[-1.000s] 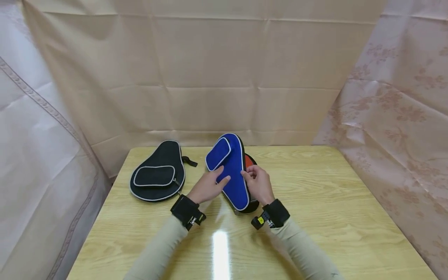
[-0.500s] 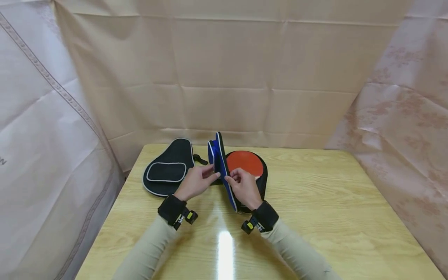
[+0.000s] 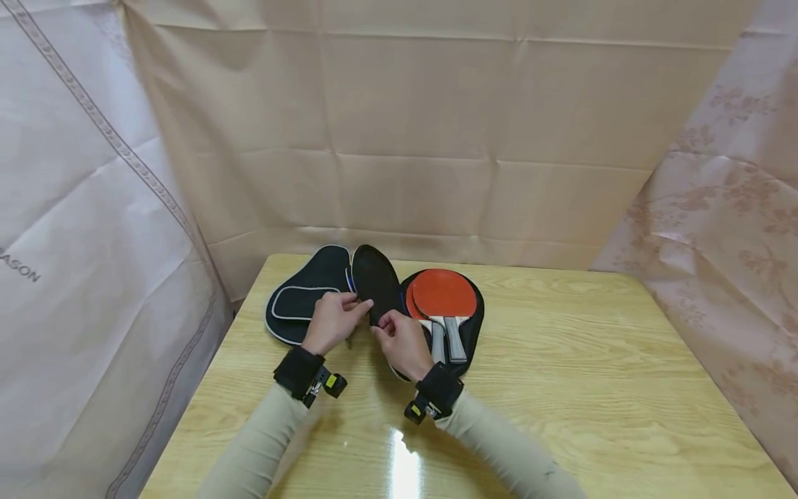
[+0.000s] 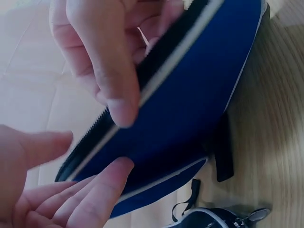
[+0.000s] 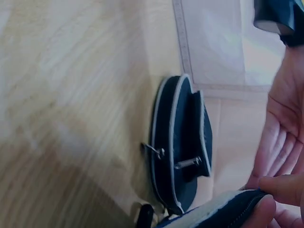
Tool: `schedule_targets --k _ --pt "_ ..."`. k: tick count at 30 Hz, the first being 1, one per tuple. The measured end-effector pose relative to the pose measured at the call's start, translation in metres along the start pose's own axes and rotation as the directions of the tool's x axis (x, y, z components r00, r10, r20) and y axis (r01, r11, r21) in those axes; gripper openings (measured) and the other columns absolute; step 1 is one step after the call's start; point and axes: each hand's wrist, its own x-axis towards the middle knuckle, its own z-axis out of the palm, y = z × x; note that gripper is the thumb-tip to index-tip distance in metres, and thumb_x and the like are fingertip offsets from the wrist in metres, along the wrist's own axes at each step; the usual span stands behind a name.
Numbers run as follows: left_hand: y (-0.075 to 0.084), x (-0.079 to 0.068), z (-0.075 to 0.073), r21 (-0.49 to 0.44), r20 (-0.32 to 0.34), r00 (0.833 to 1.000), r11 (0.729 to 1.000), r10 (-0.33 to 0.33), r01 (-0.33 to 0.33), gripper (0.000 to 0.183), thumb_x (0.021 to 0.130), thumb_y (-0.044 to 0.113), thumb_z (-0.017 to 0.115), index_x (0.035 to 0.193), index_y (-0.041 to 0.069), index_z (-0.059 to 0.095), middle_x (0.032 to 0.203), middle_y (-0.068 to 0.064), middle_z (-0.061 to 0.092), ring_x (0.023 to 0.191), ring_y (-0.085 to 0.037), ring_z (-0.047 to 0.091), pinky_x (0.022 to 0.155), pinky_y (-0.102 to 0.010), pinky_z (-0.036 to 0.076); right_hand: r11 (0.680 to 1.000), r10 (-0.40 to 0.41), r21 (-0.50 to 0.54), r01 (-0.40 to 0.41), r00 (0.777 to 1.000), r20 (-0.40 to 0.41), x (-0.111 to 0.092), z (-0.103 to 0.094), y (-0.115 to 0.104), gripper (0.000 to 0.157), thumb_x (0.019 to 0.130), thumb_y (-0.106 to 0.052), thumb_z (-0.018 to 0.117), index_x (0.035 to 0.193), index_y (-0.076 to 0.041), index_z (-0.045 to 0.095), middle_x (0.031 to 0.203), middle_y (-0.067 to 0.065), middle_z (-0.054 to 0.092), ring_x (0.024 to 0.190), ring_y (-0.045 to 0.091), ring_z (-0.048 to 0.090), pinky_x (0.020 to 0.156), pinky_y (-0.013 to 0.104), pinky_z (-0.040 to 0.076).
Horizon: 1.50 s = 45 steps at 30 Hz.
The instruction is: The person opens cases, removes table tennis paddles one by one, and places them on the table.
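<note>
Left hand [image 3: 333,320] and right hand [image 3: 399,339] both pinch the raised flap [image 3: 376,283] of the opened blue case [image 4: 190,104]. Two paddles [image 3: 442,299] lie inside at 3 o'clock; black case [image 3: 302,296] at 9 o'clock on tabletop [image 3: 561,388].

Blue paddle case [image 3: 377,285] lies unzipped, flap raised, apparently two red paddles [image 3: 444,295] inside.
</note>
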Motion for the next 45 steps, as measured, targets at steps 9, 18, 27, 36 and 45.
schedule_targets --k 9,18,27,36,45 --pt "-0.007 0.001 -0.001 -0.095 -0.014 0.987 0.983 -0.159 0.157 0.017 0.092 0.015 0.071 0.095 -0.002 0.076 0.092 -0.017 0.076 0.08 -0.021 0.075 0.064 -0.024 0.058 1.0 -0.024 0.001 0.024 1.0 0.016 -0.001 0.013 0.0 0.014 0.087 -0.007 0.074 0.079 -0.007 0.063 0.068 0.0 0.06 0.059 0.005 0.051 0.054 0.018 0.043" --pt "-0.007 0.002 -0.003 -0.146 0.008 0.976 0.966 -0.216 0.215 0.017 0.091 0.01 0.071 0.101 -0.004 0.075 0.095 -0.019 0.075 0.084 -0.022 0.075 0.07 -0.027 0.06 1.0 -0.028 0.004 0.027 0.998 0.05 -0.001 0.011 0.0 0.015 0.085 -0.009 0.077 0.08 -0.007 0.064 0.069 0.001 0.062 0.06 0.005 0.054 0.055 0.018 0.044" --pt "-0.009 0.003 -0.002 -0.133 -0.003 0.967 0.959 -0.253 0.25 0.026 0.091 0.009 0.071 0.111 -0.007 0.071 0.101 -0.022 0.073 0.087 -0.024 0.075 0.074 -0.03 0.06 0.999 0.035 0.021 -0.035 0.999 -0.002 0.0 -0.016 0.012 0.017 0.093 -0.02 0.07 0.082 -0.008 0.066 0.069 0.0 0.061 0.061 0.008 0.055 0.057 0.022 0.046" --pt "-0.007 0.003 -0.002 -0.139 0.007 0.966 0.956 -0.26 0.258 0.027 0.09 0.008 0.07 0.112 -0.007 0.07 0.103 -0.022 0.073 0.089 -0.025 0.075 0.076 -0.031 0.06 0.952 0.22 -0.197 -0.233 0.972 -0.087 0.005 -0.066 0.049 0.018 0.092 -0.022 0.069 0.091 -0.004 0.068 0.075 0.007 0.066 0.062 0.019 0.058 0.056 0.032 0.046" --pt "-0.006 0.003 -0.001 -0.151 0.003 0.966 0.955 -0.258 0.255 0.033 0.09 0.008 0.07 0.119 -0.008 0.067 0.107 -0.023 0.072 0.091 -0.026 0.074 0.079 -0.032 0.06 0.821 0.449 -0.39 -0.417 0.893 -0.009 0.002 -0.07 0.085 0.062 0.095 -0.033 0.065 0.137 0.004 0.04 0.114 0.034 0.057 0.086 0.047 0.064 0.069 0.055 0.054"
